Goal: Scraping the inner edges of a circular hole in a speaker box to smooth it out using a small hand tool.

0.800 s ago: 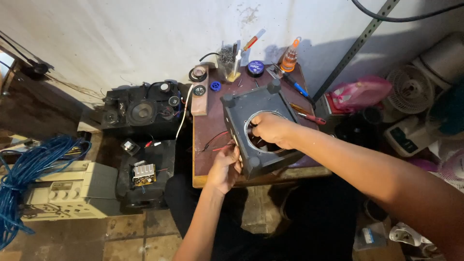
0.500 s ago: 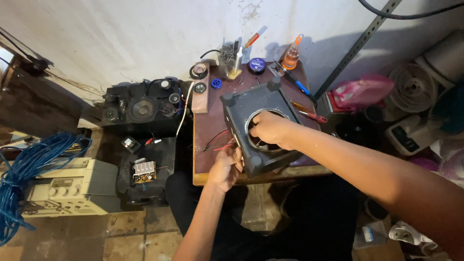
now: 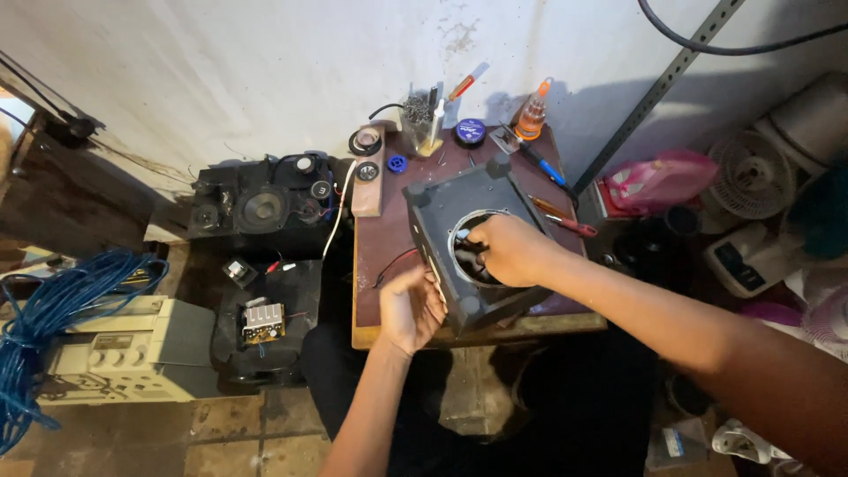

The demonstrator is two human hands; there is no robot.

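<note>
The small brown tabletop (image 3: 384, 243) is standing against a pale wall and carrying a dark speaker cabinet (image 3: 468, 243), which is lying tilted near the front edge with its round cut-out facing up. The right hand (image 3: 508, 249) is reaching into that cut-out from the right side; its fingers (image 3: 470, 237) are curling over the rim and closing on dark wiring inside, though exactly what they are gripping cannot be told. The left hand (image 3: 411, 309) is pressing against the cabinet's left front corner, fingers bent and wrapped on the edge, steadying the box. To the left of the tabletop, a black speaker unit (image 3: 261, 212) with several round drivers is sitting on the floor, and a coil of blue cable (image 3: 53, 318) is lying further left. At the back of the tabletop, an orange-capped bottle (image 3: 532, 115) and a blue round tin (image 3: 470, 132) are standing near the wall.
</note>
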